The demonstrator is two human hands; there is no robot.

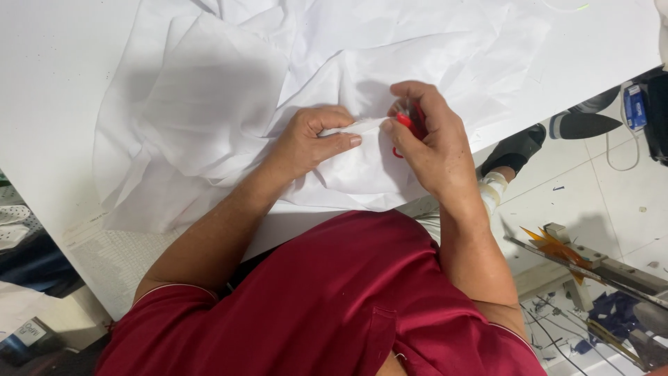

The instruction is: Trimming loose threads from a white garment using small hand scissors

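Left hand (309, 143) pinches the cloth (209, 104) fold; right hand (428, 143), at 3 o'clock, closed around a red cutter (410, 125). Cloth looks light, limp; best held at the edge.

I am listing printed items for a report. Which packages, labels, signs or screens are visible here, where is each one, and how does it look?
Label: bottom left corner, on a dark object below the white table; small white rectangle with dark print, tilted.
Package or device: far right, on the tiled floor; small blue rectangle with a white patch, and a white cable beside it.
No signs or screens show.
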